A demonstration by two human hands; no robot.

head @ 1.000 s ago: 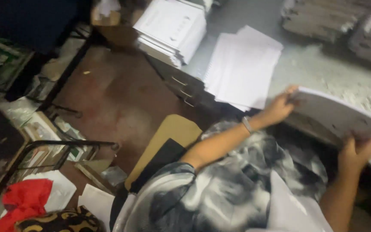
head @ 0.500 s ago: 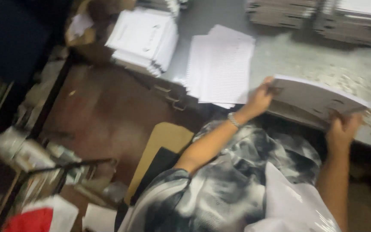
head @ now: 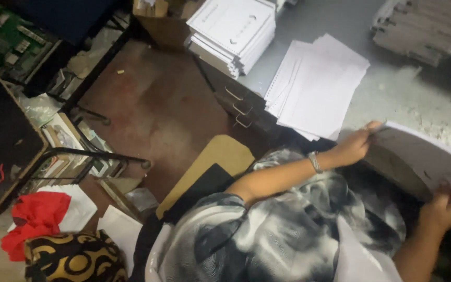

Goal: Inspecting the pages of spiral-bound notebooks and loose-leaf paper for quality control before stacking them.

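Both hands, left hand [head: 353, 147] and right hand [head: 444, 209], are gripping a thick paper stack [head: 426, 159] with closed fingers; loose sheets [head: 319, 86] are lying just beside on the counter [head: 392, 99].

Reddish-brown floor [head: 152, 109], grey worktable [head: 392, 94], dim light

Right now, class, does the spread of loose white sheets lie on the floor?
No, the loose white sheets lie on the grey table, beside a stack of white booklets.
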